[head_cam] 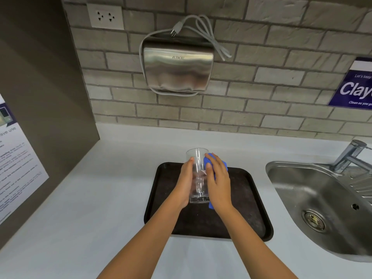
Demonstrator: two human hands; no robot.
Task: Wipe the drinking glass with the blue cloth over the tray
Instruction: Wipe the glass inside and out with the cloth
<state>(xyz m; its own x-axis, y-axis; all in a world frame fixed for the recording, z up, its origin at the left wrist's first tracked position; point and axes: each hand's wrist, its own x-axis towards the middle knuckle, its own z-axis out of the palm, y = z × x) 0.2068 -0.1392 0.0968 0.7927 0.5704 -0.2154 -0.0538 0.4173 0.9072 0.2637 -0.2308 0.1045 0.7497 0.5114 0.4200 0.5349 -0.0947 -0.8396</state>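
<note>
Both hands are up over the tray (259, 208) with the glass (198, 174) between them: the left hand (186, 182) is wrapped round its 9 o'clock side, holding it. The right hand (218, 184) presses the cloth (209, 161) against the 3 o'clock side, looks like a flat-palm grip but fingers are partly hidden. Sink (314, 190) sits off at 3 o'clock.

Blue cloth (215, 165) mostly hidden under right hand (218, 182); blue sign (354, 85) txt cut off at right edge.
</note>
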